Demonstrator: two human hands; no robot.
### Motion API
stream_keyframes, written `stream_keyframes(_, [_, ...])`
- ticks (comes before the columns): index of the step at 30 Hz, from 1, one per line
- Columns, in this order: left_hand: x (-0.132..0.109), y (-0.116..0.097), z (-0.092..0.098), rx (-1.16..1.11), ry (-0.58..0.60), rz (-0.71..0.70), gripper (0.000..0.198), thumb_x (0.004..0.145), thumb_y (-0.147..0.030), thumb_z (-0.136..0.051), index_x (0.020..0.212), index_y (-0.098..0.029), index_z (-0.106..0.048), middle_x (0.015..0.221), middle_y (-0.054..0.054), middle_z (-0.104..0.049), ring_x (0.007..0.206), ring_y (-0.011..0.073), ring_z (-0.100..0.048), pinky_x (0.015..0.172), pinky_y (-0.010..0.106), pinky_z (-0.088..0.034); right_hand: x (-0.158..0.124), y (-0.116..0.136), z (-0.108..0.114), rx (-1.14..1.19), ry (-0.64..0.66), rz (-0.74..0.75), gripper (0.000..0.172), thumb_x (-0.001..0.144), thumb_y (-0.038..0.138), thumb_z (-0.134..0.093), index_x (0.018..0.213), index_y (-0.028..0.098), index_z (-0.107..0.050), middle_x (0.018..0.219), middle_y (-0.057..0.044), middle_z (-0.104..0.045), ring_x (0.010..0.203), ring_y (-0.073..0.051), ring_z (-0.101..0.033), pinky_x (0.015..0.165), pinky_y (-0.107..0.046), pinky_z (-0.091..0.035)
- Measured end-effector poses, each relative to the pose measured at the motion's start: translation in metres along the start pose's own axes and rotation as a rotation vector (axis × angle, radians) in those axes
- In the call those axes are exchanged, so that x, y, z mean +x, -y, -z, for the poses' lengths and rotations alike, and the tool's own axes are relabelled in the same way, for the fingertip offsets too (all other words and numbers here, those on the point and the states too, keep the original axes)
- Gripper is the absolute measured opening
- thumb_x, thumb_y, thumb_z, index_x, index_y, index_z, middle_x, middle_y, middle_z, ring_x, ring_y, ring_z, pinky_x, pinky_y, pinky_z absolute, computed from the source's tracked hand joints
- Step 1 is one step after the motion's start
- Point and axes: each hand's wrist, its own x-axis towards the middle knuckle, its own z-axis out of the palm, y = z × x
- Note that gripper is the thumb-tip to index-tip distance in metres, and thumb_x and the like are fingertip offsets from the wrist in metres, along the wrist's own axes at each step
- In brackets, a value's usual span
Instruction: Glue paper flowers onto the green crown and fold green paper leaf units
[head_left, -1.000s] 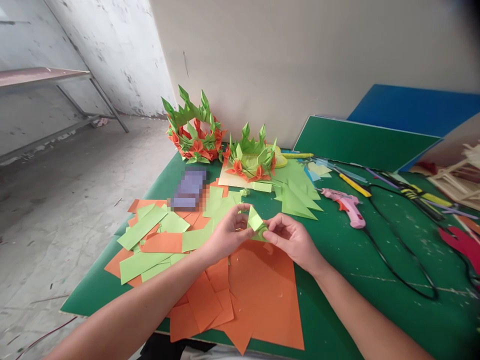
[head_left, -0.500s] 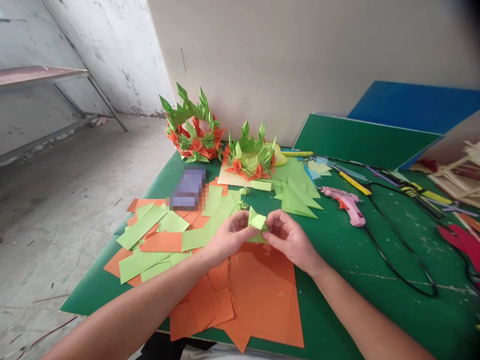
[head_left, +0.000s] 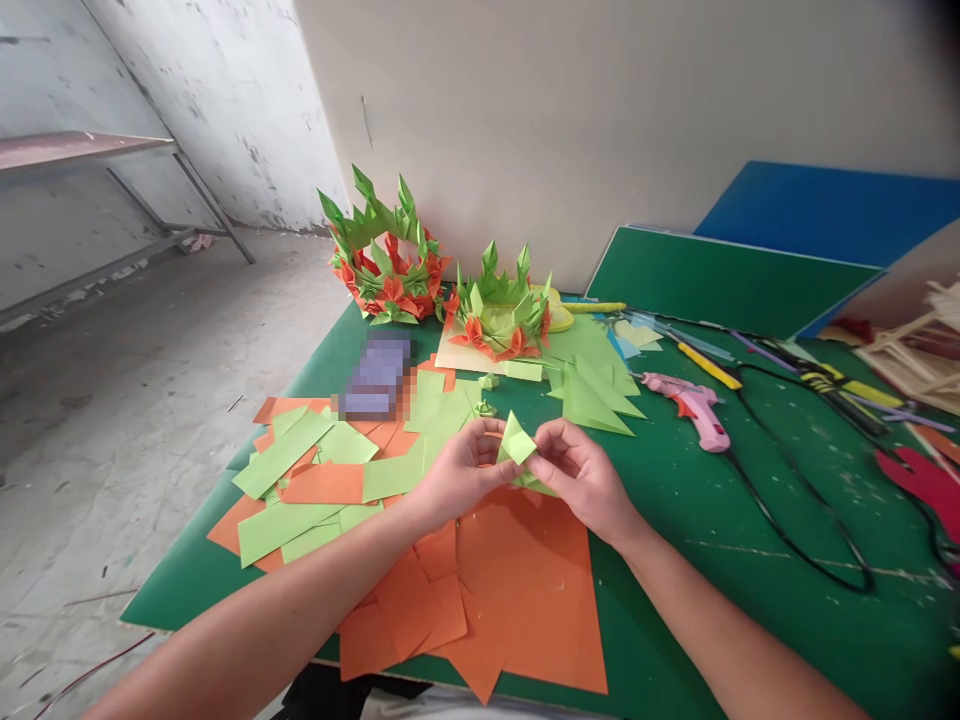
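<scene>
Between my two hands is a small folded piece of light green paper, its pointed tip up. My left hand pinches its left side, thumb in front and fingers curled behind. On the other side, my right hand grips the paper with thumb and forefinger. Just beyond my fingers lie two small folded green pieces. Under my hands is a large orange sheet, with smaller orange pieces overlapping its left side.
Green and orange paper strips spread to the left, near a blurred-out purple object. Two folded-paper crowns stand at the back. On the right are a pink glue gun, its looping black cord and red scissor-like handles.
The green paper has turned in my fingers, and its tip now leans up more centrally. My right thumb and fingers have shifted slightly; the table items stay put.
</scene>
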Motion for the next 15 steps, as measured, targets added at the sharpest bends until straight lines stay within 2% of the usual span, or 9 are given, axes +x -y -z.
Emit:
stream_keyframes(5, [-0.0011,-0.0038,-0.0024,-0.050,-0.002,0.020,0.046,0.067,-0.030,-0.082,0.099,-0.018,-0.051,0.087,0.001,-0.062,0.076,0.0116,-0.060,0.074,0.028,-0.047,0.0002,0.0005,-0.0015,0.005,-0.039,0.018,0.018,0.083,0.036,-0.066,0.083,0.022,-0.054,0.077,0.002,-0.054,0.069,-0.012,-0.055,0.063,-0.024,-0.049])
stream_keyframes(11, [-0.0017,-0.0041,-0.0027,-0.087,-0.017,0.013,0.045,0.068,-0.030,-0.081,0.099,-0.019,-0.050,0.082,-0.001,-0.062,0.074,0.0114,-0.060,0.073,0.028,-0.047,-0.0005,-0.0018,-0.0025,0.035,0.009,-0.010,0.016,0.086,0.036,-0.064,0.091,0.024,-0.054,0.083,0.000,-0.059,0.077,-0.015,-0.061,0.072,-0.030,-0.052])
stream_keyframes(15, [-0.0021,-0.0048,-0.0018,-0.137,-0.041,-0.003,0.043,0.070,-0.029,-0.080,0.098,-0.019,-0.049,0.086,0.001,-0.065,0.079,0.0139,-0.063,0.078,0.031,-0.049,-0.0013,-0.0044,-0.0030,0.081,0.077,-0.052,0.031,0.083,0.033,-0.068,0.103,0.028,-0.045,0.092,0.001,-0.064,0.081,-0.015,-0.062,0.071,-0.028,-0.050])
